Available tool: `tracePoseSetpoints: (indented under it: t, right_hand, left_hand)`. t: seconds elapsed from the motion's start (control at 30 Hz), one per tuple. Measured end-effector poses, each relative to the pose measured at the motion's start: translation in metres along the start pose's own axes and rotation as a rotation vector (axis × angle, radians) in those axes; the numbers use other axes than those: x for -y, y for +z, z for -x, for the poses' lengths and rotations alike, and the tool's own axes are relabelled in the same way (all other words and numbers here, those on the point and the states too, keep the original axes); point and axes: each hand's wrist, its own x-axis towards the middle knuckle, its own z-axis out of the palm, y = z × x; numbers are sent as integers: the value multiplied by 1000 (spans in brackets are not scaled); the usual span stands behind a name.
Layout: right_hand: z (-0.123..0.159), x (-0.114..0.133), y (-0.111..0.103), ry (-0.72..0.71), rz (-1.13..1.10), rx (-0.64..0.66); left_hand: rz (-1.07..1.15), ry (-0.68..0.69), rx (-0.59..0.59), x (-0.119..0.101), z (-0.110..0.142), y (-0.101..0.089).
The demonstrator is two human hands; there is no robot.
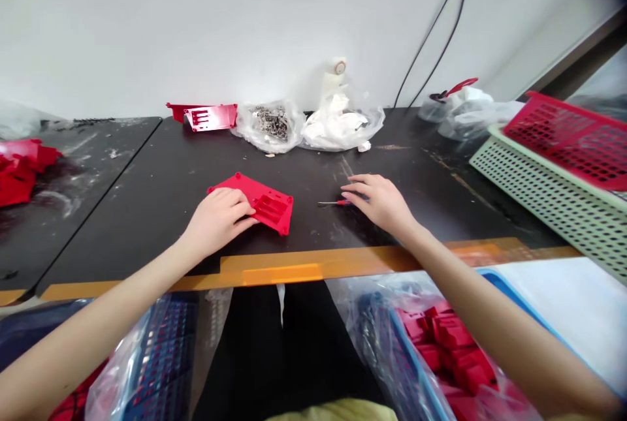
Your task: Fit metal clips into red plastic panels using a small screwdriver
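Note:
My left hand is closed on a red plastic panel with slots in one end, fingers over its left side and thumb along the near edge. The panel is tilted a little above the black table. To the right, my right hand is over a small screwdriver with a thin metal shaft and red handle. Its fingers are apart and slightly curved. Most of the handle is hidden beneath them, and the shaft points left along the tabletop.
By the wall stand red panels, a bag of screws and a bag of white pieces. Red parts lie far left. Stacked baskets are at right. A blue crate of red parts sits below the taped edge.

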Motion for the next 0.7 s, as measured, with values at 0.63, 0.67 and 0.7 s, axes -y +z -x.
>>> tracePoseSetpoints:
  t: [0.63, 0.67, 0.7]
  right_hand:
    - [-203, 48, 55, -47, -36, 85]
    - [-214, 49, 63, -32, -16, 116]
    - [-224, 49, 71, -15, 5, 148]
  left_hand:
    - [784, -671, 597, 20, -68, 21]
    - [845, -712, 590, 17, -64, 23]
    - [901, -745, 580, 14, -60, 24]
